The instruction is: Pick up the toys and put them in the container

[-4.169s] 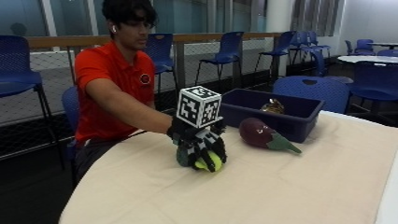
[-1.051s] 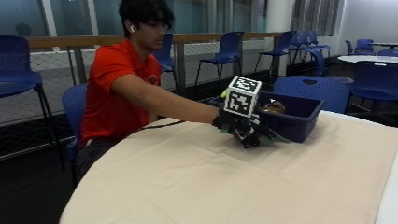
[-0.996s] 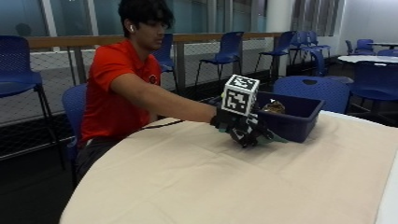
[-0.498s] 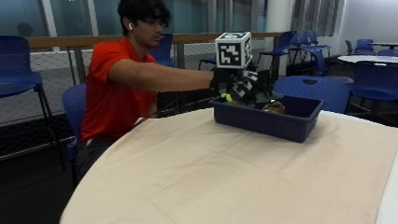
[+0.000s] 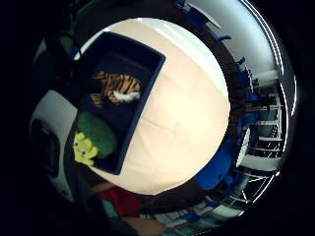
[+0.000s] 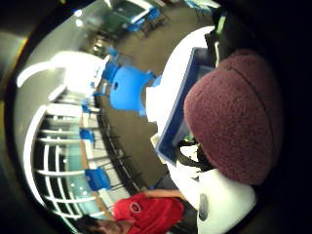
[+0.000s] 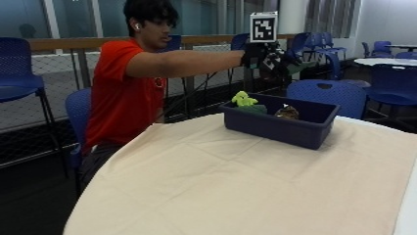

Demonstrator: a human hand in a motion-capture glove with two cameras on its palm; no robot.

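Outside view — right hand [image 7: 268, 55] grips maroon toy [image 6: 234, 114].

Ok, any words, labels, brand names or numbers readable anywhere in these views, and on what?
None can be read.
Round emblem on the person's red shirt: too blurred to read.
Blue container, the toys and the table cloth: no lettering visible.

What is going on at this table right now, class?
A person seated at the table holds the gloved right hand raised above a dark blue container. The hand grips a maroon plush toy. Inside the container already lie a green and yellow plush toy and a tiger-striped plush toy. No toys show on the cloth-covered tabletop outside the container.
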